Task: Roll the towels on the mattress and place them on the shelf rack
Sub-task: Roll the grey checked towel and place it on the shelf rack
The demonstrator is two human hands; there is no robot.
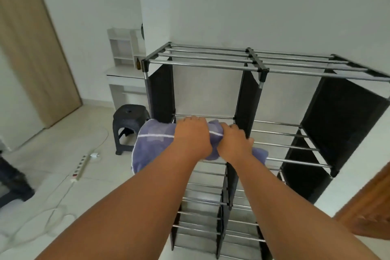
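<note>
1. Towel (152, 143), head view: a lavender-blue cloth with a thin white stripe, loosely rolled, is held at the front of the shelf rack (256, 65), level with the second tier of bars in the left bay. Its left part hangs past the rack's left side panel, and a tail of cloth sticks out to the right by the middle divider.

2. The left hand (193, 136) is closed over the top of the roll, fingers curled down its far side. The right hand (234, 143) grips the cloth beside it, squeezing the roll thinner at that spot.

3. Handling, as a judgement: the towel looks soft, light and limp. It should not slip or break, but a loose roll is likely to unwind once let go, and the drooping ends suggest it already has slack.

4. Where to hold: around the middle of the roll, with a palm pressing the free edge down, seems safest. The shelf is only spaced metal bars (282, 134), so sagging cloth could drop between them.

5. A dark stool (128, 116) stands on the floor left of the rack. No other towels show.
</note>
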